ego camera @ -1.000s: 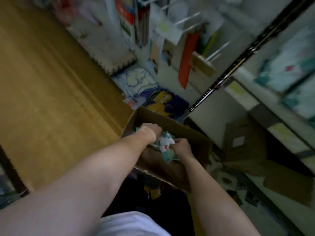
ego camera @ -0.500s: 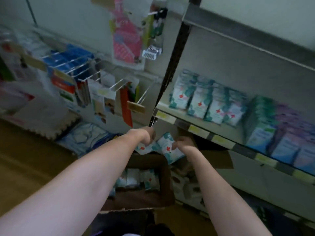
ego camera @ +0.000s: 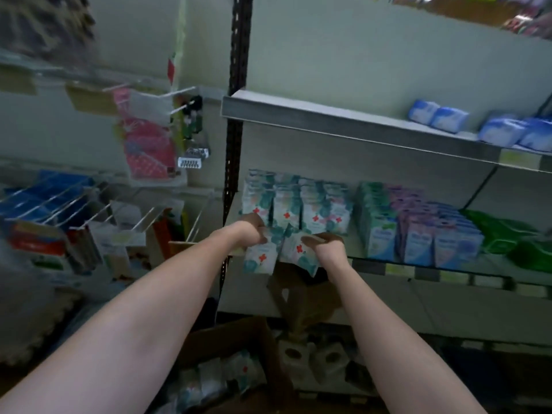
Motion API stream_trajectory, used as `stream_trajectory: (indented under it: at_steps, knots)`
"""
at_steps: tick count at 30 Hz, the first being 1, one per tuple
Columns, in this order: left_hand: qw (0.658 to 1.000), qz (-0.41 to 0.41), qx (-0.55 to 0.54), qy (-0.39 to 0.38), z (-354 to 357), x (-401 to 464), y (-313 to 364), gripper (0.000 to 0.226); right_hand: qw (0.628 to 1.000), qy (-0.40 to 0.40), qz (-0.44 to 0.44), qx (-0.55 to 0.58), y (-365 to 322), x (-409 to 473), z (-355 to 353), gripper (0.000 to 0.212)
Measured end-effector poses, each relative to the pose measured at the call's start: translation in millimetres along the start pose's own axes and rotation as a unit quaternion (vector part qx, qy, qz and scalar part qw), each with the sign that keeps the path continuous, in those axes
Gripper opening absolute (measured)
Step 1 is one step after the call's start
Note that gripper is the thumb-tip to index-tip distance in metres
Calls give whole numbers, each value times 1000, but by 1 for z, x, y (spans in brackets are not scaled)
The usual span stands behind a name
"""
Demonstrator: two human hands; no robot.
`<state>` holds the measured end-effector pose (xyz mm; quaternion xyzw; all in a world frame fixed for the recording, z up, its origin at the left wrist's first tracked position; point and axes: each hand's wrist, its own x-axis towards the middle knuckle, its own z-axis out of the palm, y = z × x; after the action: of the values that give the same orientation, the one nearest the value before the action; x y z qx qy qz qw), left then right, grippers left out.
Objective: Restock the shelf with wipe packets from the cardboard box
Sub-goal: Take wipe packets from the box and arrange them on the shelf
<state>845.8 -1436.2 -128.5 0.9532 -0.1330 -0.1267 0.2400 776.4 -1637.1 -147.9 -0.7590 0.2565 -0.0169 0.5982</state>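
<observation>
At the bottom of the view an open brown cardboard box [ego camera: 239, 339] sits on the floor, with more white-and-teal wipe packets [ego camera: 221, 380] lying blurred inside it; its near side is cut off by the frame edge. Just right of it, under the shelving, are white paper rolls [ego camera: 325, 360], dim and hard to make out.

Two bare forearms reach up and forward from the lower corners. The left hand [ego camera: 249, 231] curls its fingers round the top of a white-and-teal packet with a red cross [ego camera: 260, 258], which hangs below the fist. The right hand [ego camera: 327, 245] grips a second like packet [ego camera: 298, 253], tilted, just beside the first; whether the two touch cannot be told. Both packets are held in front of the grey metal shelf edge [ego camera: 388, 268] with its pale price labels, not yet on the shelf.

Behind the hands, standing rows of matching packets [ego camera: 295, 204] fill the shelf's left end, tight against a black slotted upright [ego camera: 236, 115]. To their right stand blue and lilac packs [ego camera: 418, 231], then green packs [ego camera: 507, 234], blurred. The upper grey shelf [ego camera: 343, 121] has bare room along its left part and blue-white soft packs [ego camera: 442, 118] toward the right.

Left of the upright, wire hooks [ego camera: 89, 204] carry smeared hanging goods, a pink dotted card [ego camera: 149, 150] among them.
</observation>
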Motion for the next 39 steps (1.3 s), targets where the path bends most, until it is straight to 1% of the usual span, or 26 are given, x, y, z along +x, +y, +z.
stream_trajectory:
  at_steps: [2,3,6,8,10,12,13,14,15,17,19,22,23,26,27,31,34,37,39]
  knots:
    - [999,14,37,7,-6,5,13,44,1000,13,11,21,-7,2,-12,53]
    - [999,21,47,10,-7,9,20,50,999,21,13,27,-12,0,-20,53]
    - [998,33,44,15,-7,18,39,55,998,26,24,46,-20,2,-38,50]
    - [998,41,38,23,-7,24,54,56,998,27,39,32,-26,6,-51,49]
    - [997,52,48,22,-4,30,71,50,998,35,54,-3,-27,15,-64,38]
    - [996,64,55,19,0,36,83,33,997,32,67,-17,-24,27,-77,26]
    - [996,69,54,19,1,40,89,23,997,17,76,-17,-25,32,-83,25]
    - [996,74,51,17,2,42,94,17,996,1,83,-17,-26,34,-89,30]
    - [996,79,42,14,3,46,99,17,996,-15,79,-35,-26,37,-96,37]
    - [997,81,15,0,3,51,108,25,990,-40,48,-123,-31,42,-105,52]
    - [997,69,-7,-26,1,57,117,35,974,-46,15,-221,-39,54,-115,60]
    - [997,65,-3,-51,-1,70,126,55,960,-45,-34,-276,-48,79,-120,63]
    - [997,67,0,-43,1,75,128,56,957,-38,-50,-283,-48,87,-120,64]
    - [997,69,-15,-15,10,89,130,33,942,-45,-101,-316,-46,106,-121,63]
    - [997,70,-21,-3,13,93,129,30,937,-53,-119,-326,-45,111,-120,63]
    - [998,43,-52,7,20,111,130,18,893,-97,-179,-401,-44,140,-119,61]
    - [997,24,-66,17,24,124,132,28,874,-101,-203,-430,-41,165,-116,56]
    - [993,-2,-113,15,27,135,131,31,852,-107,-238,-454,-43,186,-111,49]
    - [991,-23,-134,14,30,142,131,44,841,-116,-252,-464,-47,198,-106,47]
